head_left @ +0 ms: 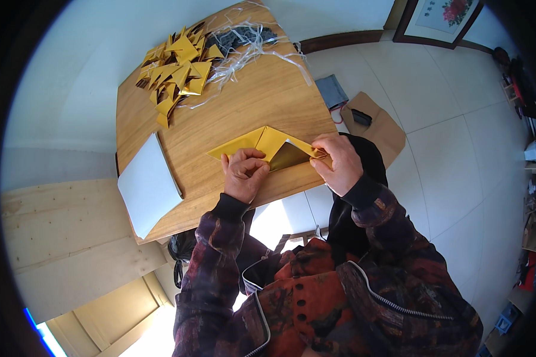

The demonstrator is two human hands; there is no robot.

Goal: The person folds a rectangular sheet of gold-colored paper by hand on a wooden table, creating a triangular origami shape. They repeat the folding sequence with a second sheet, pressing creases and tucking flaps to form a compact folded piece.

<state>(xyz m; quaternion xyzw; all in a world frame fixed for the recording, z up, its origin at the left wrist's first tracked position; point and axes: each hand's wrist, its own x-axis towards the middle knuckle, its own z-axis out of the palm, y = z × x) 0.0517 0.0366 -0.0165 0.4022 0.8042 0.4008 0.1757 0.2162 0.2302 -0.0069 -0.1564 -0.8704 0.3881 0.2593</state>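
Observation:
A sheet of shiny gold paper [253, 140], folded into a wide triangle with its peak pointing away from me, lies at the near edge of the wooden table. Its right part is lifted, and a darker face shows beneath the fold. With curled fingers, my left hand [243, 174] grips the near edge around the paper's middle. The right corner is pinched between the thumb and fingers of my right hand [339, 163]. My fingertips hide parts of both the edge and that corner.
Folded gold paper pieces [181, 65] are heaped at the table's far left. Beside them lie tangled clear plastic strips [244, 62] over a dark grey cloth [229, 38]. A white stack of sheets [149, 187] sits at left. Brown cardboard [387, 134] stands beyond the table's right edge.

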